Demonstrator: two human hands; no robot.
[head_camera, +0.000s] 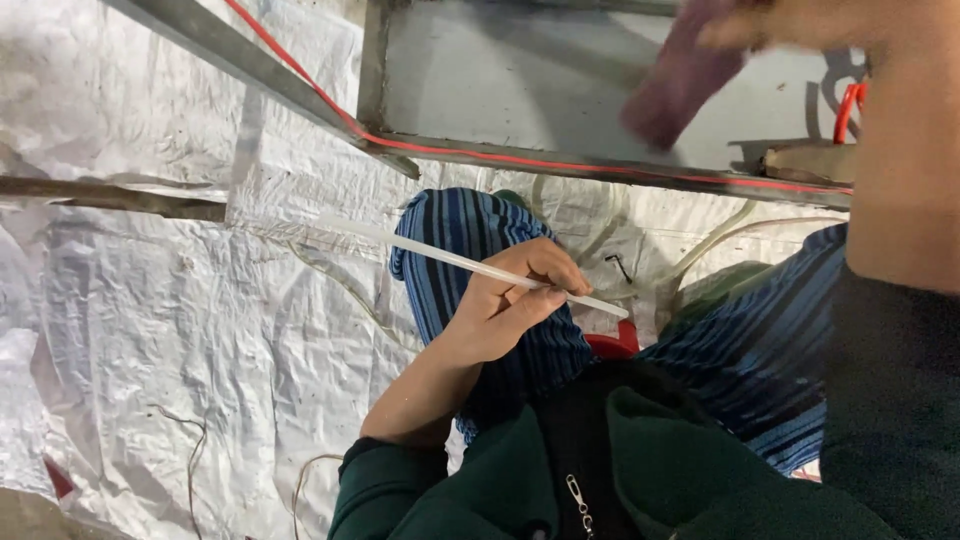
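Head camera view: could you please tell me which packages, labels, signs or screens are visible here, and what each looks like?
None are in view: no package, label, sign or screen.
The left hand holds a thin white rod; the right hand holds a purplish cloth.

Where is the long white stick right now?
The white stick is in the left hand, mid-picture, slanting across the blue striped knee, below the metal frame.
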